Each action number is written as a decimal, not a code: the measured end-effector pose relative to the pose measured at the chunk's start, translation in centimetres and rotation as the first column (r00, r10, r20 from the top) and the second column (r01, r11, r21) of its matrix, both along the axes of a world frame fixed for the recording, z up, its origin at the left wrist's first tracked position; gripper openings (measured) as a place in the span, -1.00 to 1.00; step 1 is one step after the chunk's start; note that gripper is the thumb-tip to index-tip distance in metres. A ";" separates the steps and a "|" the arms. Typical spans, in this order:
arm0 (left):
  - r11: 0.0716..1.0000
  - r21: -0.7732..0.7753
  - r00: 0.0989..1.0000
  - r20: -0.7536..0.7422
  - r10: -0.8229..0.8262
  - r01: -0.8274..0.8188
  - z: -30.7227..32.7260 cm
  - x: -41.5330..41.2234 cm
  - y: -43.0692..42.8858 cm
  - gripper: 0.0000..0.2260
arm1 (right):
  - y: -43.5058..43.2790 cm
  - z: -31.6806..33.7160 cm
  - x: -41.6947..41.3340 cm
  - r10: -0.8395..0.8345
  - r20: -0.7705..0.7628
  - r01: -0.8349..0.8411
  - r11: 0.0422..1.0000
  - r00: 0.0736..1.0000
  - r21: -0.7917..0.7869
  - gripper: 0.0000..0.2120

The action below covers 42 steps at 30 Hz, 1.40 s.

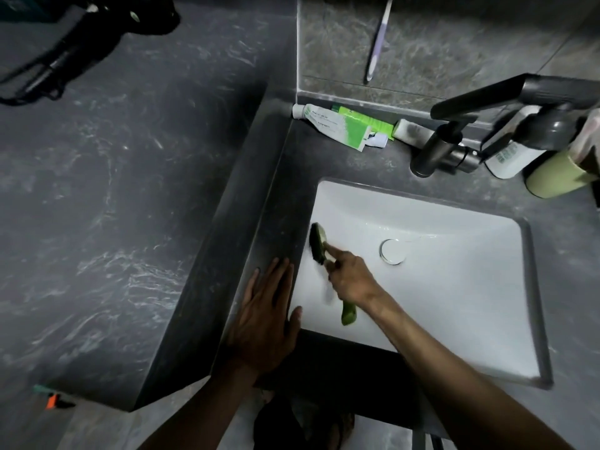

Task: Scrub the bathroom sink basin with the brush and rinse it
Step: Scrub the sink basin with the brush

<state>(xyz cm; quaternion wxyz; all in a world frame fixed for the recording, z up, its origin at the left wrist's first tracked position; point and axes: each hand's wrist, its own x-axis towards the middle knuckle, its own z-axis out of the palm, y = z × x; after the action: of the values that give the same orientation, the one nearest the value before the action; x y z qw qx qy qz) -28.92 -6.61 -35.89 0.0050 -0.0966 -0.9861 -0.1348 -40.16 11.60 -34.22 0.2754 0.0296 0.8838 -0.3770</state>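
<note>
At the near left edge of the dark grey stone tabletop (276, 196), the left hand (266, 316) lies flat, fingers straight; just beyond, the right hand (352, 280) has its fingers wrapped round the green-handled scrubbing brush (316, 245), bristles against the left wall of the white rectangular sink basin (454, 287); farther back stands the black angular faucet (454, 138).

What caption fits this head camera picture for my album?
The right hand presses a green brush against the white sink basin; left hand rests flat on the counter.
</note>
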 end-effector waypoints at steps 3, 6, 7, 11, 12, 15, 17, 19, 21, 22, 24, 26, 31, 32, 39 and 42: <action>0.998 -0.056 0.999 -0.026 -0.032 0.031 0.2 0.0 0.0 -0.41 | 0.4 1.1 4.9 0.186 0.034 -0.188 0.980 0.982 0.064 -0.57; 0.996 -0.072 0.999 -0.014 -0.046 0.045 0.3 0.0 0.0 -0.38 | 0.6 1.9 6.5 0.244 0.137 -0.251 0.967 0.960 0.037 -0.63; 0.998 -0.041 0.999 -0.017 -0.046 0.045 0.3 0.0 0.1 -0.37 | 0.2 1.7 5.2 0.193 0.141 -0.198 0.980 0.971 0.026 -0.66; 1.000 0.026 1.000 -0.028 -0.002 0.003 0.1 0.2 0.0 -0.43 | -1.9 0.1 -3.4 -0.099 0.046 0.099 0.995 0.994 0.006 -0.53; 1.000 0.022 0.999 -0.038 0.004 -0.003 0.0 0.3 0.1 -0.45 | -2.2 -0.2 -4.5 -0.120 0.028 0.121 0.993 0.992 -0.009 -0.49; 1.000 0.018 0.999 -0.035 -0.020 0.020 0.0 0.2 -0.1 -0.42 | -2.0 0.3 -1.9 -0.080 0.039 0.081 0.996 0.996 -0.032 -0.55; 0.999 0.032 0.999 -0.031 -0.036 0.037 0.0 0.1 -0.1 -0.37 | -1.2 1.5 2.9 0.057 0.092 -0.054 0.998 0.994 -0.037 -0.61; 0.999 -0.020 0.999 -0.014 -0.050 0.050 0.2 0.1 0.0 -0.35 | -0.5 2.8 7.2 0.235 0.130 -0.229 0.972 0.963 -0.060 -0.67; 0.997 -0.057 0.998 -0.023 -0.052 0.050 0.3 0.2 0.0 -0.35 | -0.8 3.1 7.1 0.241 0.124 -0.238 0.970 0.962 -0.040 -0.66; 0.999 -0.022 0.998 -0.038 -0.041 0.040 0.3 0.2 0.0 -0.36 | -1.2 2.9 5.6 0.194 0.111 -0.195 0.981 0.975 -0.005 -0.64; 0.998 0.063 0.998 -0.054 -0.024 0.027 0.6 0.2 0.2 -0.36 | -2.2 1.7 1.2 0.047 0.081 -0.051 0.998 0.996 0.048 -0.62; 0.997 0.079 0.998 -0.058 -0.011 0.016 0.5 0.2 0.3 -0.38 | -2.8 1.4 -3.3 -0.083 0.048 0.082 0.996 0.995 0.037 -0.60; 0.997 0.071 0.999 -0.035 -0.016 0.018 -0.1 0.0 0.0 -0.40 | -1.8 1.9 -1.0 -0.027 0.030 0.028 0.999 0.999 -0.044 -0.57; 0.998 0.060 0.999 -0.028 -0.027 0.028 0.0 -0.1 0.0 -0.38 | -1.3 2.3 1.6 0.037 0.050 -0.035 0.998 0.998 -0.044 -0.57; 0.997 0.070 0.999 -0.021 -0.032 0.033 -0.1 0.0 0.0 -0.33 | -1.7 0.7 4.1 0.093 0.139 -0.092 0.996 0.986 -0.016 -0.58; 0.996 0.090 1.000 -0.018 -0.017 0.018 -0.2 0.1 0.1 -0.37 | -1.8 -0.3 -4.2 -0.091 0.134 0.091 0.996 0.987 0.011 -0.56</action>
<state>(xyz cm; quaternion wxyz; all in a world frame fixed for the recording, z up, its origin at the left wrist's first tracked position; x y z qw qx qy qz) -28.78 -6.47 -36.09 0.0165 -0.1060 -0.9781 -0.1782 -44.35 9.84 -34.48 0.3168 0.0960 0.8619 -0.3842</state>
